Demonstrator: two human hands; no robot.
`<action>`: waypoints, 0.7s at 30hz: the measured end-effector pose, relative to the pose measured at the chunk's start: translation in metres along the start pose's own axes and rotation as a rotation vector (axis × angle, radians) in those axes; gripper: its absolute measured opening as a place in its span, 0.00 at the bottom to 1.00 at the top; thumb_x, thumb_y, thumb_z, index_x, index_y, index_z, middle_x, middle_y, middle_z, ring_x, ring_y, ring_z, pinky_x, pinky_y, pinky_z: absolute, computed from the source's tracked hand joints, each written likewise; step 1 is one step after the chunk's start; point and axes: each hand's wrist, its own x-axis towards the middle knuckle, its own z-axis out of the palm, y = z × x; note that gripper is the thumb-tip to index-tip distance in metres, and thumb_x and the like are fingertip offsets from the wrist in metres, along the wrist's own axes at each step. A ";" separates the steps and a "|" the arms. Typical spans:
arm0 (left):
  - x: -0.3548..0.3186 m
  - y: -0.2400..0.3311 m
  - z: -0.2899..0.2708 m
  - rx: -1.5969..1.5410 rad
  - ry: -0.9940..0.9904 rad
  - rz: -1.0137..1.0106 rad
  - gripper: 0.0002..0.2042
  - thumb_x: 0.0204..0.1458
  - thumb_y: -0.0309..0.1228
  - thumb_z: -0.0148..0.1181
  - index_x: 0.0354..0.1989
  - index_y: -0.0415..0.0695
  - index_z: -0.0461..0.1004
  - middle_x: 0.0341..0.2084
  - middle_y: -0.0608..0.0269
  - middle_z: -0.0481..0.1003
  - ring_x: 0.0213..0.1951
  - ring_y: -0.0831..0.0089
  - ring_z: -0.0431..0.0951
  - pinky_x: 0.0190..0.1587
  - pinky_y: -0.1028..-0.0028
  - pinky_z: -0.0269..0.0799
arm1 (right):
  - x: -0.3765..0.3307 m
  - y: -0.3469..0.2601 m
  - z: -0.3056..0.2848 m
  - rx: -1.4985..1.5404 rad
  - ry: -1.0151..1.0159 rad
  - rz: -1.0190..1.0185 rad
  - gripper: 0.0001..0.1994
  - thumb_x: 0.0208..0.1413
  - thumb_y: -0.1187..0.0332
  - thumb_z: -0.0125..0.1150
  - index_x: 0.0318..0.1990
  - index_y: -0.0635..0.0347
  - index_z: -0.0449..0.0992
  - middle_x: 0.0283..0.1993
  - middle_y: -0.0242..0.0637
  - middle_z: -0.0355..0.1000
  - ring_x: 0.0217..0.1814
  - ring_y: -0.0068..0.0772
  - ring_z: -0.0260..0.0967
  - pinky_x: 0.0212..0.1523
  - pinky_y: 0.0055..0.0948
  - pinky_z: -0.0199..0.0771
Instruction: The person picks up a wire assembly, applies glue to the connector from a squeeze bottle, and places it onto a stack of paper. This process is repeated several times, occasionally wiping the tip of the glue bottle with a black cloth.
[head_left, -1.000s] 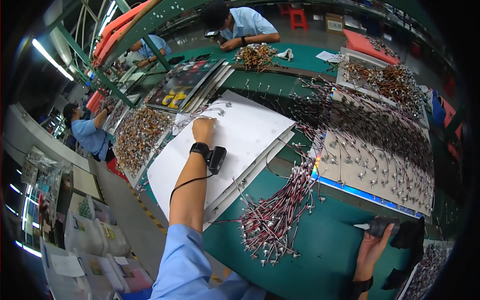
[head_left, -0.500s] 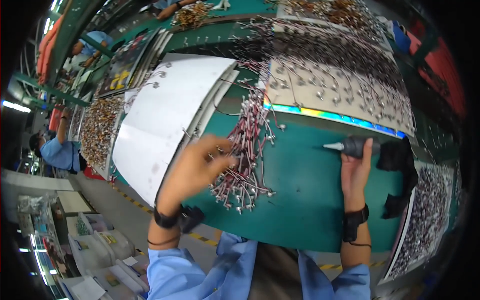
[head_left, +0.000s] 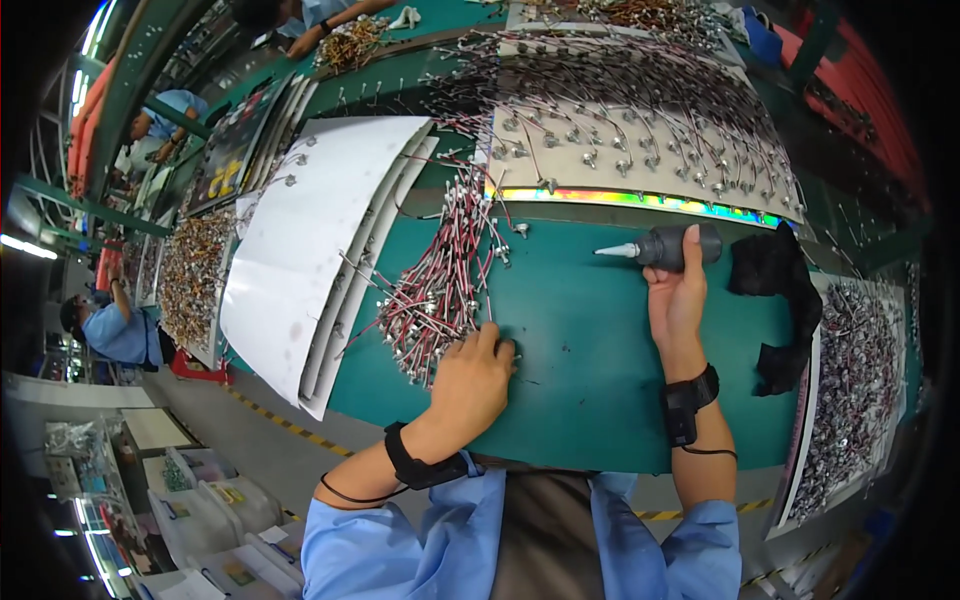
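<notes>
Item one: my left hand (head_left: pixel 472 378), fingers curled down on the near end of the red wire bundle (head_left: pixel 440 280).

Item two: my right hand (head_left: pixel 676 300), clamped around a dark squeeze bottle (head_left: pixel 672 246), nozzle pointing toward that bundle; black cloth (head_left: pixel 775 285) just outboard.

Factory floor, wire harness boards (head_left: pixel 640 160), workbenches (head_left: pixel 600 340)

Left hand (head_left: pixel 472 378) palm down, fingers curled, right hand (head_left: pixel 676 300) raised, grip closed
</notes>
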 end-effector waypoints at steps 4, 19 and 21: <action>0.009 0.004 -0.024 -0.161 0.139 -0.079 0.13 0.38 0.26 0.61 0.34 0.40 0.70 0.31 0.57 0.66 0.28 0.61 0.71 0.27 0.69 0.68 | 0.008 0.006 -0.011 0.071 -0.014 0.002 0.11 0.56 0.56 0.51 0.32 0.53 0.68 0.26 0.27 0.65 0.21 0.16 0.54 0.21 0.19 0.52; 0.029 -0.025 -0.069 -0.279 0.423 -0.091 0.08 0.43 0.25 0.58 0.33 0.41 0.72 0.32 0.59 0.67 0.28 0.60 0.73 0.28 0.67 0.69 | -0.011 -0.004 0.011 0.061 0.074 -0.047 0.11 0.56 0.55 0.51 0.32 0.51 0.66 0.27 0.24 0.64 0.23 0.15 0.56 0.20 0.17 0.50; 0.020 -0.029 -0.060 -0.287 0.359 -0.055 0.08 0.43 0.26 0.58 0.33 0.41 0.72 0.33 0.60 0.68 0.28 0.60 0.73 0.29 0.66 0.70 | -0.003 -0.001 0.005 0.113 -0.012 -0.050 0.11 0.55 0.55 0.51 0.32 0.51 0.66 0.27 0.25 0.65 0.23 0.15 0.56 0.20 0.18 0.51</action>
